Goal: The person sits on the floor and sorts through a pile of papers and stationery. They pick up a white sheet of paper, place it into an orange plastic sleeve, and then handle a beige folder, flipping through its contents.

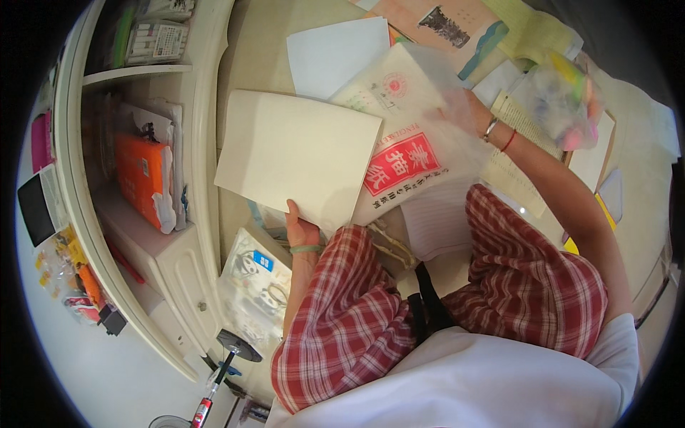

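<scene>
A stack of cream drawing paper (300, 150) lies tilted in front of me, its right part overlapping a translucent plastic bag (457, 160) with a red printed panel. At its lower edge, my left hand (303, 232) grips the paper, thumb on top and the other fingers hidden underneath. My right hand (465, 118) is at the bag's right side, partly behind the cloudy plastic; its fingers are blurred and covered. A cream sheet with a red round mark (394, 84) shows beyond the printed panel.
White paper (339, 53) and an orange-pink folder (442, 28) lie beyond. A clear bag of colourful items (567, 100) sits at the right. On the left stands a white shelf unit (203, 143) holding an orange packet (145, 182). A panda-printed bag (260, 285) lies beside my left forearm.
</scene>
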Motion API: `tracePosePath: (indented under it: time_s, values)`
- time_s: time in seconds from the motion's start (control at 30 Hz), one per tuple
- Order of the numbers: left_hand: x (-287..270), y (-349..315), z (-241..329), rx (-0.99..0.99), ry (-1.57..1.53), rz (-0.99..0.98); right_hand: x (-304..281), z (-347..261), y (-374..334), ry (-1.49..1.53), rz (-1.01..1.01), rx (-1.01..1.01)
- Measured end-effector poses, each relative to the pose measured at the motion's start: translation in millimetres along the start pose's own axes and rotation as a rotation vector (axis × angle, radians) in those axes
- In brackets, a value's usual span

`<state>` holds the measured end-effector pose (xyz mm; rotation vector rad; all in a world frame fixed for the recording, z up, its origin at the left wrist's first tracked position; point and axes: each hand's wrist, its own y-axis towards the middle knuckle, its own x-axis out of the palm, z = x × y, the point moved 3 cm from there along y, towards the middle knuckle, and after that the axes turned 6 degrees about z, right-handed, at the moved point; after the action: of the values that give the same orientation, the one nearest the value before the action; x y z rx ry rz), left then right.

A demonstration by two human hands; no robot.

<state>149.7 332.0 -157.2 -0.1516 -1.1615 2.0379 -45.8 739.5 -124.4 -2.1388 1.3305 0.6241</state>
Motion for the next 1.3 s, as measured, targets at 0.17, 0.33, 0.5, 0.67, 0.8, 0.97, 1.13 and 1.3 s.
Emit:
tracePosePath:
  time_s: [0.17,0.33,0.5,0.67,0.8,0.97,1.13,1.3]
  values:
    - [18.7,-10.6,6.6,0.068,-0.049,-0.046,-5.4,-24.3,-9.5,-0.019,0.136,0.021]
    - [55.5,-26.9,40.4,0.290,0.010,-0.064,-28.0,-21.8,-14.2,-0.310,0.211,-0.094]
    - [74.3,-31.7,81.7,0.394,0.046,-0.042,-44.0,-11.2,-30.2,0.814,0.161,0.400]
    - [57.4,-20.7,79.1,0.284,-0.027,-0.068,-85.3,48.7,-19.1,0.678,0.073,0.432]
    - [25.2,-14.0,71.0,0.178,-0.059,-0.011,-99.5,53.9,-3.5,0.258,0.190,0.113]
    - [4.8,-5.6,56.8,0.089,-0.207,-0.125,-82.2,59.1,-13.0,0.203,0.223,0.175]
    - [34.1,-17.1,49.7,-0.172,-0.718,-0.605,-34.8,89.1,-31.1,0.991,0.248,0.402]
    - [35.9,-20.2,42.2,-0.047,-0.118,-0.203,-14.0,70.0,-29.2,1.124,0.246,0.456]
